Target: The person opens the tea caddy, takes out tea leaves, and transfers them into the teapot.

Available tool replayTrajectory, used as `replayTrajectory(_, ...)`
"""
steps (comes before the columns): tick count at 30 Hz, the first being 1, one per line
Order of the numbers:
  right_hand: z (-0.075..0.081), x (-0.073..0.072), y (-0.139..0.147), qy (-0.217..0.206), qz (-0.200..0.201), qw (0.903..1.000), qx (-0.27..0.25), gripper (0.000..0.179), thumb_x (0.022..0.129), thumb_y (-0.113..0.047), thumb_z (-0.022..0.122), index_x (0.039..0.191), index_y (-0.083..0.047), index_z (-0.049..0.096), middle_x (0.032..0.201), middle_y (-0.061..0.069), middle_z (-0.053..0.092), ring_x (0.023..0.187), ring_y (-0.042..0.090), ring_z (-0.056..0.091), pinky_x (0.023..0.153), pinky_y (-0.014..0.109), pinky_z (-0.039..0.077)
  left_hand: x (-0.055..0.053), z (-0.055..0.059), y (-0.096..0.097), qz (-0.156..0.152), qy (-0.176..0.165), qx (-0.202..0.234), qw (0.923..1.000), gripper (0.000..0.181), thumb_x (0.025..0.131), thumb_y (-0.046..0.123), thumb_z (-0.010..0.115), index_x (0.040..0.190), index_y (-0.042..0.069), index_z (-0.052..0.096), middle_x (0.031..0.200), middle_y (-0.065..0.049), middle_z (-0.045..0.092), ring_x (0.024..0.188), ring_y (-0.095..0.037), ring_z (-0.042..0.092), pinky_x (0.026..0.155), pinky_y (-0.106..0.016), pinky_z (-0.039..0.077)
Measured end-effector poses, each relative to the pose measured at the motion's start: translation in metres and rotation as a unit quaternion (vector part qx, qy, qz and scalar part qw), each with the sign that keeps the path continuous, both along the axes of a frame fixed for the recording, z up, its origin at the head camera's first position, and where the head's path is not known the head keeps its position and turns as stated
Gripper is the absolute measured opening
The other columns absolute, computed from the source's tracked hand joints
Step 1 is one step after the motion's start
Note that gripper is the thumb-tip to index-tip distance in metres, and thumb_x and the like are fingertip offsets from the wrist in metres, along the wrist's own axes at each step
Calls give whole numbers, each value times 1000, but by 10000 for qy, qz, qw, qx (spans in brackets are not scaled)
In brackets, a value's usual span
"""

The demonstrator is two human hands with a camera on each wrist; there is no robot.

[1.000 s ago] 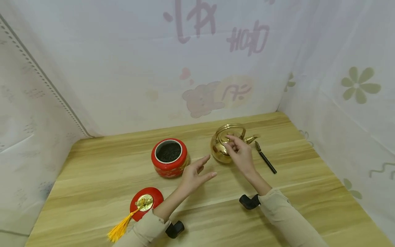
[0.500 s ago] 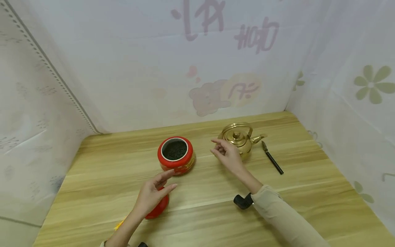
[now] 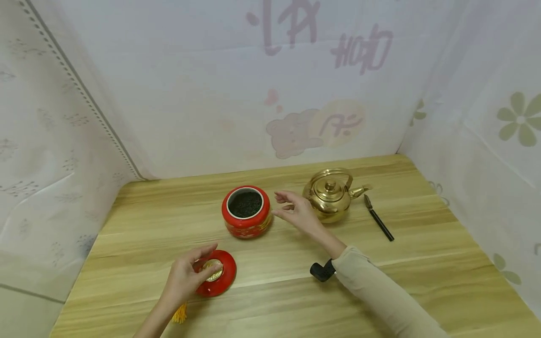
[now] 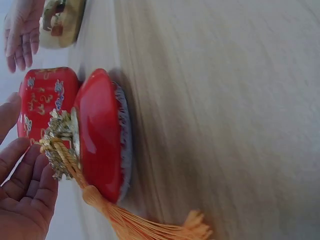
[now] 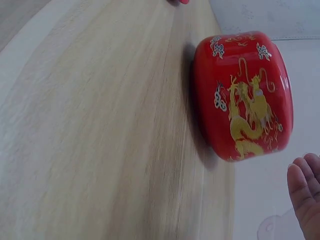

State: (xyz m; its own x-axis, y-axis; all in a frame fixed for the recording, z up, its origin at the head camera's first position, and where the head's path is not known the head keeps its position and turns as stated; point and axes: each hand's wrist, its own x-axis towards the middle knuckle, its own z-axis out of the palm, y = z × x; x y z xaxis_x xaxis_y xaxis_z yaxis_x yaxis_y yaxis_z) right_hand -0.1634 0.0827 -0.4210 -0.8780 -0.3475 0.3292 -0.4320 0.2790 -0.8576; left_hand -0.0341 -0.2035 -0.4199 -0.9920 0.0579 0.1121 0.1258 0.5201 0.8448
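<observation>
My left hand (image 3: 181, 277) hovers over the red jar lid (image 3: 227, 277), its relaxed fingers around the gold ornament (image 4: 61, 137) on top. In the left wrist view a gap shows between thumb and fingers, and they do not pinch the ornament. An orange tassel (image 4: 145, 226) hangs from it onto the table. My right hand (image 3: 301, 215) is held just right of the red jar (image 3: 247, 231), fingers loosely bent and holding nothing. The jar stands uncovered, with dark dry leaves (image 3: 245, 204) inside and a gold dragon on its side in the right wrist view.
A shiny gold kettle (image 3: 327, 206) with a raised handle stands behind my right hand. To its right lies a slim black-handled tool (image 3: 380, 224) with a pointed metal tip. Printed cloth (image 3: 203, 94) surrounds the wooden table (image 3: 287, 305). A black wrist device (image 3: 322, 271) sits by the right sleeve.
My right hand has moved left from the kettle's lid to the jar's side. My left hand has drawn back from beside the jar to the red lid. The view has shifted slightly.
</observation>
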Motion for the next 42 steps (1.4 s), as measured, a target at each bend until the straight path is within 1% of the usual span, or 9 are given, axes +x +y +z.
replayTrajectory(5, -1, -2, -6, -126, 84, 9999, 74, 54, 81, -9, 74, 128, 7, 52, 121, 25, 58, 111, 32, 57, 90, 36, 53, 1, -6, -3, 101, 101, -530, 9985, 43, 69, 7, 82, 109, 1, 69, 106, -12, 69, 93, -24, 66, 76, -28, 57)
replayTrajectory(11, -1, -4, -10, -94, 153, 9996, 205, 59, 80, -12, 75, 130, 7, 50, 127, 25, 55, 116, 32, 55, 92, 37, 52, 2, -11, -5, 146, 202, -952, 9951, 39, 67, 3, 82, 104, 4, 70, 103, -5, 70, 90, -20, 65, 75, -22, 56)
replayTrajectory(15, -3, -6, -12, -59, 194, 9996, 207, 60, 79, -12, 75, 130, 8, 50, 128, 25, 54, 117, 32, 54, 93, 38, 51, 4, -12, -6, 126, 298, -984, 9946, 38, 66, 4, 83, 102, 6, 71, 101, -2, 70, 90, -18, 65, 74, -22, 56)
replayTrajectory(19, -5, -7, -13, -90, 244, 9996, 68, 60, 79, -11, 75, 129, 9, 49, 128, 26, 54, 118, 35, 53, 94, 43, 50, 7, -12, -7, 164, 286, -956, 9949, 37, 65, 5, 84, 100, 8, 72, 98, 0, 70, 86, -13, 65, 71, -21, 55)
replayTrajectory(22, -5, -7, -14, -84, 261, 9996, 38, 61, 79, -10, 76, 129, 10, 49, 128, 26, 53, 118, 37, 53, 94, 45, 50, 8, -12, -7, 228, 281, -1055, 9938, 36, 66, 6, 84, 100, 9, 73, 96, 1, 70, 83, -11, 64, 68, -20, 54)
replayTrajectory(27, -3, -8, -16, -144, 215, 9996, 150, 63, 78, -12, 76, 131, 8, 48, 129, 25, 53, 119, 37, 52, 95, 42, 50, 9, -11, -8, 319, 106, -1248, 9916, 32, 68, 8, 82, 99, 11, 72, 97, 0, 70, 87, -15, 66, 72, -22, 54)
replayTrajectory(30, -2, -8, -17, -149, 191, 9994, 238, 64, 78, -13, 76, 131, 8, 48, 130, 24, 53, 119, 36, 52, 95, 41, 50, 9, -11, -8, 369, 13, -1280, 9911, 30, 69, 8, 82, 97, 12, 73, 96, 1, 71, 88, -14, 66, 74, -23, 54)
replayTrajectory(37, -3, -9, -19, -53, 137, 9989, 443, 65, 78, -15, 77, 133, 6, 47, 131, 22, 52, 121, 35, 51, 96, 41, 49, 11, -11, -9, 423, 92, -1344, 9900, 28, 68, 7, 83, 93, 15, 73, 92, 3, 69, 80, -6, 61, 67, -20, 53)
replayTrajectory(42, -3, -11, -20, -91, 92, 9980, 612, 68, 78, -16, 77, 134, 4, 47, 133, 21, 51, 123, 33, 50, 97, 41, 48, 12, -11, -11, 388, 86, -1260, 9912, 28, 67, 5, 82, 92, 14, 73, 91, 3, 69, 79, -6, 62, 66, -20, 54)
